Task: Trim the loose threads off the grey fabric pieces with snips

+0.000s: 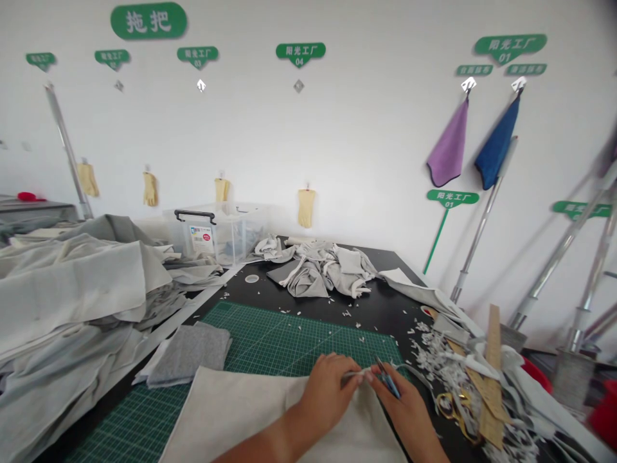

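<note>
A pale off-white cloth (236, 411) lies spread at the front of the green cutting mat (299, 328). My left hand (330, 386) is closed, pinching the cloth's far edge near its right corner. Right beside it, my right hand (402, 402) touches the same edge with its fingertips. In that hand sits a small blue-handled tool with a metal tip, which looks like thread snips (391, 384); the palm hides part of it. A thin grey strip (419, 376) trails off to the right of my fingers. At the mat's left lies a folded grey cloth (197, 350).
Piled grey fabric (72, 283) covers the left side. Crumpled cloths (328, 267) and a clear plastic box (202, 238) stand farther back. On the right are white scraps (434, 354), gold-handled scissors (456, 408) and wooden rulers (492, 373). Mop poles (482, 225) lean against the wall.
</note>
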{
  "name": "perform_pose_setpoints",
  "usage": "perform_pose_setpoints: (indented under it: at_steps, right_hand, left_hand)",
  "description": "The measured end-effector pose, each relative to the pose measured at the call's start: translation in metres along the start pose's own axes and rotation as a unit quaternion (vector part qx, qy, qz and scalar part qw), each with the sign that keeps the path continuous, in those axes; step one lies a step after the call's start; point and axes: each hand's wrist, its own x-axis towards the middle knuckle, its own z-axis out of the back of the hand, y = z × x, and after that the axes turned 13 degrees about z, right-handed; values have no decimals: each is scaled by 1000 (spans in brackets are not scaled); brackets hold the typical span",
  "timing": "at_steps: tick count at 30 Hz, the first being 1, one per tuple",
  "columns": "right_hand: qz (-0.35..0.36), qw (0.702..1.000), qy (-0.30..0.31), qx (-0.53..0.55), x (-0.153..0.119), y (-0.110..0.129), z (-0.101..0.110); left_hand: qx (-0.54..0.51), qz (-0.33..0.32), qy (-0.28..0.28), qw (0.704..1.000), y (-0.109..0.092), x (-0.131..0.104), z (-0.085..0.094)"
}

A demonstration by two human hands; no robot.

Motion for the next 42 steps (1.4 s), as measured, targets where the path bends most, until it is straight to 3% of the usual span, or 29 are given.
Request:
perform_pose_setpoints:
  at_steps: [6, 20, 27, 42]
  right_hand:
    - [-5, 1000, 11, -9, 0, -2, -1]
    - [1, 999, 47, 22, -1, 7, -1]
    - [11, 1000, -6, -14, -4, 5, -1]
    - [4, 1000, -2, -16, -3, 7, -1]
  left_hand:
    - [-46, 4, -2, 999, 1, 3, -1]
    - [-1, -7, -52, 999, -4, -3, 2]
    - [34, -11, -43, 998, -5, -6, 0]
    - [7, -15, -15, 1000, -3, -1, 1]
